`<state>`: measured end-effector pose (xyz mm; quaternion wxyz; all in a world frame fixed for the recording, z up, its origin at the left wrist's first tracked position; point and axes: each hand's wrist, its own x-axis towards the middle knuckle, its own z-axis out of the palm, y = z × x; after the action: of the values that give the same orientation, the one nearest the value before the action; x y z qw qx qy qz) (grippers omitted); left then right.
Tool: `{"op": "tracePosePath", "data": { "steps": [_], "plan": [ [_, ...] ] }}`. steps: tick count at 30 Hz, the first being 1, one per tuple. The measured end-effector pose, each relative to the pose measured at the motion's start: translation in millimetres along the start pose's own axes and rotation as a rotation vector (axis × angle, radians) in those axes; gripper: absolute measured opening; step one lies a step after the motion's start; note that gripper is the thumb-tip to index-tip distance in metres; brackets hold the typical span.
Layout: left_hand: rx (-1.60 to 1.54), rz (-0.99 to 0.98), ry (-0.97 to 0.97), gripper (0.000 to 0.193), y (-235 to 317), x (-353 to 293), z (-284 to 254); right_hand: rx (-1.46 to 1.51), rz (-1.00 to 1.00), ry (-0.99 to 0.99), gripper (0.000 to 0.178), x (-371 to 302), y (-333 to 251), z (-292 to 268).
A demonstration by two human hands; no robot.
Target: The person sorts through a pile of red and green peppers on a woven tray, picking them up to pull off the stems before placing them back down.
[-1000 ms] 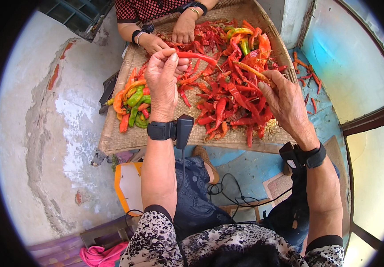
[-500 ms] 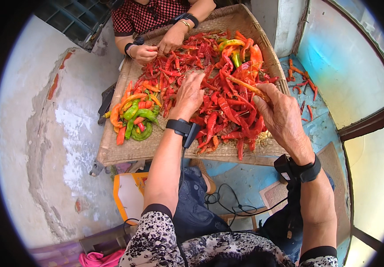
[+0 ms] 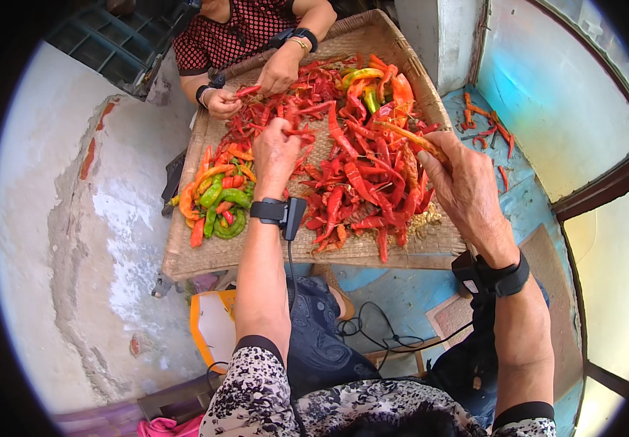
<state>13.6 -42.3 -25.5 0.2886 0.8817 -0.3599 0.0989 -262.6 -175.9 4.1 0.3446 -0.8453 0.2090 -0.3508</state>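
A broad woven tray (image 3: 205, 264) holds a heap of red chili peppers (image 3: 362, 178). My left hand (image 3: 276, 156) is over the middle of the heap, its fingers curled, with a red chili (image 3: 300, 134) sticking out beside the fingertips. Between the thumb and fingers of my right hand (image 3: 467, 186) is a long orange chili pepper (image 3: 407, 135), raised at the right side of the heap. Green and orange peppers (image 3: 219, 200) form a small pile at the tray's left. A yellow-green pepper (image 3: 371, 98) and other orange ones lie at the far right.
Across the tray, another person's hands (image 3: 279, 71) pick at a red chili. Several orange-red peppers (image 3: 500, 124) lie on the blue surface right of the tray. A cracked wall (image 3: 74, 218) stands on the left, with frosted panes (image 3: 562, 109) on the right. Black cable (image 3: 380, 328) loops below.
My left hand has shifted left, fingers now curled, and bare weave shows between the red peppers. My right hand still holds the orange chili. The other person has lifted a red chili.
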Motion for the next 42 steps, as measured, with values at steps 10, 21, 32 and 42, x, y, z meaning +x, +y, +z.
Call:
{"op": "tracePosePath", "data": {
  "steps": [10, 21, 32, 42],
  "plan": [
    [-0.147, 0.02, -0.426, 0.063, 37, 28, 46, 0.023, 0.018, 0.134, 0.019, 7, 10, -6],
    [0.109, -0.147, -0.669, 0.104, 46, 47, 67, -0.01, 0.014, 0.158, 0.017, 6, 11, -17],
    [-0.28, 0.298, -0.561, 0.048, 98, -19, -7, -0.003, -0.025, 0.134, 0.017, 8, 12, -13],
    [-0.522, 0.337, -0.42, 0.036, 84, -60, -3, -0.204, -0.062, -0.084, 0.022, 0, 24, 9]
  ]
}}
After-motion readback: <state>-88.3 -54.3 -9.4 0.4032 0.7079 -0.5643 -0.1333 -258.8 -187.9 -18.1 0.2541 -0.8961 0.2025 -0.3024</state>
